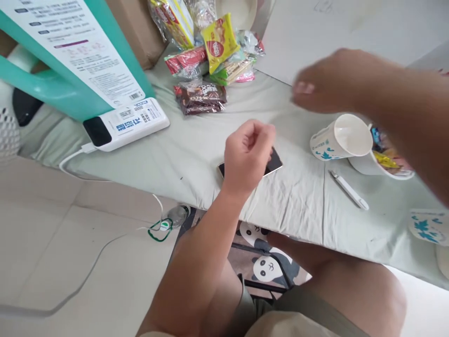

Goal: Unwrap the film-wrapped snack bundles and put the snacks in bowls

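My left hand [247,154] is curled into a fist above a dark-screened phone [276,163] and covers most of it. Nothing shows in its curled fingers. Whether it touches the phone I cannot tell. Farther right, my right hand [324,84] is raised over the table, blurred; its fingertips point left, and I cannot make out whether it holds anything. Below it stands a white paper cup [322,140] with a blue-green leaf print, beside a white bowl [372,166] of wrapped snacks. A white stylus-like pen [349,189] lies in front of the cup.
Snack packets [219,44] and a brown packet [201,98] lie at the back. A white power bank [136,121] with a cable rests against a big green jug [105,28] at left. Another printed cup [430,227] is at right. The cloth-covered table's front edge [298,236] runs above my legs.
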